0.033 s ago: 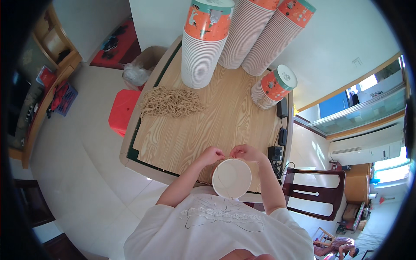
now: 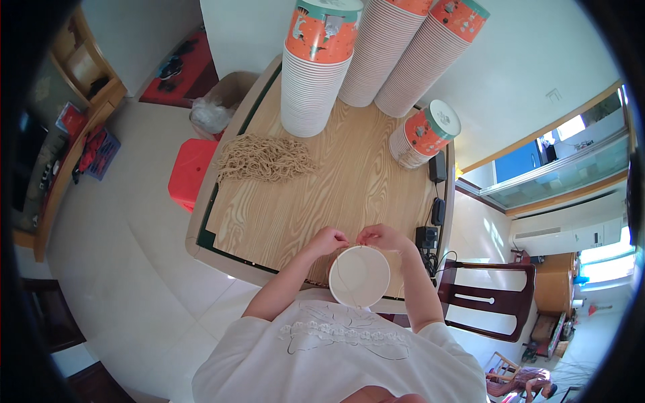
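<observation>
Left hand (image 2: 328, 240), right hand (image 2: 383, 238), round white paper tub (image 2: 368, 277) unmoved since earlier frame | mouth open upward, thin tan strand (image 2: 348, 289) across | at wood-grain tabletop's (image 2: 302, 211) near edge | fingers curled by far rim, clamping unclear

The hands (image 2: 329, 240) (image 2: 384, 237) are bare, and the white short-sleeved top (image 2: 322, 363) bears thin dark lines (image 2: 386, 357) and a floral band (image 2: 342, 334).

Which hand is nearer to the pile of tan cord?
Left. The left hand is below and right of the cord pile in the picture; the right hand is farther right.
</observation>
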Available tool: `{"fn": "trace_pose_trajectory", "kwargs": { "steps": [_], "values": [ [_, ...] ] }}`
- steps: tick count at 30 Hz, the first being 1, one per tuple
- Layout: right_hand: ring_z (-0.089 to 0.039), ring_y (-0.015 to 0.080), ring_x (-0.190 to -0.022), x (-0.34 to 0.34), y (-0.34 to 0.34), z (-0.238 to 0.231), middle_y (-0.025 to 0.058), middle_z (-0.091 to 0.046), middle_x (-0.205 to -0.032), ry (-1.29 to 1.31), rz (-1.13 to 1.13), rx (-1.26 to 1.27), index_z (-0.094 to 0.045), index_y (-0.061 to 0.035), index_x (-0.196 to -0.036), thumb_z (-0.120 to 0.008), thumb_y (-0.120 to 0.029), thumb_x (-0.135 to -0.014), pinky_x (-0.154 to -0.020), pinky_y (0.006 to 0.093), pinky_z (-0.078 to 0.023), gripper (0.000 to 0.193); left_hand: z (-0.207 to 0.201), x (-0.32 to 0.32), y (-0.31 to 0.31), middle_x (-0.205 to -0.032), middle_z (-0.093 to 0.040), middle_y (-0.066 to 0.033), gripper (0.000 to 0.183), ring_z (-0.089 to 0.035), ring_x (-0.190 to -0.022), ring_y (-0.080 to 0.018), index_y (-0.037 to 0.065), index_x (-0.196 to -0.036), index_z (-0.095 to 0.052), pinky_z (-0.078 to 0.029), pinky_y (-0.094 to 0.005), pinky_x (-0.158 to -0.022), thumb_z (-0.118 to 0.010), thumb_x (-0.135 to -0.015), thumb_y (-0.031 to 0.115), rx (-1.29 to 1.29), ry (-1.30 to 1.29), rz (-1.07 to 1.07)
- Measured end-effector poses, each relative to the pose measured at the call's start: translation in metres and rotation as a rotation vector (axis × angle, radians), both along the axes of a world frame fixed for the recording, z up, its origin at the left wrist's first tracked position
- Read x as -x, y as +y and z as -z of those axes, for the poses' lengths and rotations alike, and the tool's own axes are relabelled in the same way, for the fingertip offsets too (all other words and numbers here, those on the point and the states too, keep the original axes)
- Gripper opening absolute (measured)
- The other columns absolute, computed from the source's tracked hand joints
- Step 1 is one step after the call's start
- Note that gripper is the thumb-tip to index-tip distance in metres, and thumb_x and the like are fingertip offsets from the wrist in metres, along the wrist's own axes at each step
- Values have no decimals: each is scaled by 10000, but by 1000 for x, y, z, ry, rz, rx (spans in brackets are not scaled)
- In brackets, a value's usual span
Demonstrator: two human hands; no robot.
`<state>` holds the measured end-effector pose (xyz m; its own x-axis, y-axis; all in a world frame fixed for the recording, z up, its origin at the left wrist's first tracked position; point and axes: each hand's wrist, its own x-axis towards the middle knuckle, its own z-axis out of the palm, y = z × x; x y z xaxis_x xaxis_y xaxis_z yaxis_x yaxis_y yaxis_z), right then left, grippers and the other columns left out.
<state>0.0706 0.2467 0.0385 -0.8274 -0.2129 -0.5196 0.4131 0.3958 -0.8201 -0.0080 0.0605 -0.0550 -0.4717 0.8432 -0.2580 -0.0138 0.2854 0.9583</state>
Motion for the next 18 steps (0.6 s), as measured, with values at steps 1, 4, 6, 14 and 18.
{"fn": "trace_pose_trajectory", "kwargs": {
  "steps": [1, 4, 6, 14, 18],
  "values": [
    [-549, 104, -772, -1, -2, -1, 28, -611, -796, 3, 3, -27, -606, -40, -896, -496, -14, -759, -697, 244, -443, 178, 0, 0, 0, -697, -636, -56, 92, -583, -642, -107, 24, -789, -653, -468, -245, -599, -657, -720, 86, 15, 19, 12],
    [-557, 106, -750, -2, -6, -5, 35, -619, -787, 7, 13, -83, -617, -43, -886, -496, -17, -758, -678, 245, -450, 178, -7, -1, 1, -698, -639, -59, 90, -584, -634, -104, 21, -785, -656, -467, -244, -589, -649, -728, 91, 55, 51, 32],
    [-560, 108, -737, -3, -7, -5, 38, -623, -788, 9, 18, -114, -621, -45, -886, -500, -20, -756, -667, 244, -453, 180, -6, -2, 2, -703, -642, -61, 94, -585, -634, -103, 20, -789, -657, -467, -243, -585, -645, -733, 94, 80, 62, 39],
    [-561, 105, -701, 6, -7, 17, 45, -606, -754, -91, 202, -37, -581, -10, -836, -582, -108, -792, -647, 232, -450, 108, 1, -7, 11, -745, -644, -93, 146, -618, -679, -188, 60, -801, -661, -474, -301, -629, -646, -708, 172, 91, 64, -87],
    [-547, 97, -674, 10, -12, 20, 28, -592, -722, -111, 222, -1, -564, -25, -799, -587, -110, -789, -602, 223, -438, 89, -2, -7, 12, -754, -644, -96, 157, -623, -703, -201, 58, -803, -659, -480, -308, -647, -641, -707, 181, 130, 101, -158]
  ]
}}
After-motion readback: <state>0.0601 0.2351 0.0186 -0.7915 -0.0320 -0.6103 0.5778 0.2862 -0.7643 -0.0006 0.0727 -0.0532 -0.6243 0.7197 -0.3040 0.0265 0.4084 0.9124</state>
